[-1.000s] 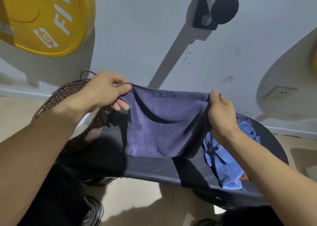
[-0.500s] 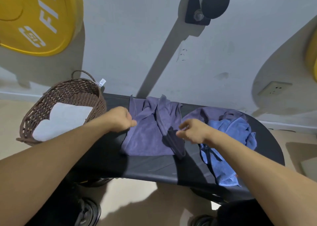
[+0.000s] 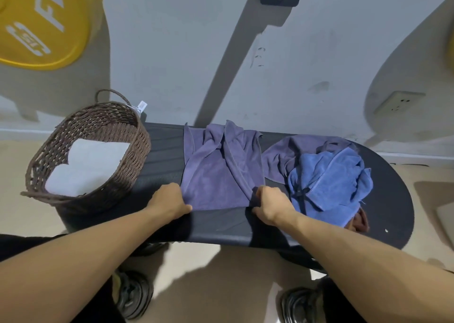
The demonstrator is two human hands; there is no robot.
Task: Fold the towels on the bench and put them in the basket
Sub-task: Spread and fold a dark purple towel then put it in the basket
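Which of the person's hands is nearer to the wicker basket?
The left hand. It grips the purple towel's near left corner, just right of the wicker basket. The right hand holds the towel's near right corner, farther away.

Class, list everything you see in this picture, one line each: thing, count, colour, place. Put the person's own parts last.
bench: one, black, along the wall
basket: one, brown wicker, bench's left end
white towel: one, folded, inside the basket
purple towel: one, rumpled, mid-bench
towel pile: blue over purple, bench's right end
weight plate: one, yellow, wall upper left
wall socket: one, grey, right wall
shoes: two, dark, on the floor
left hand: grips the purple towel's near left corner
right hand: grips its near right corner
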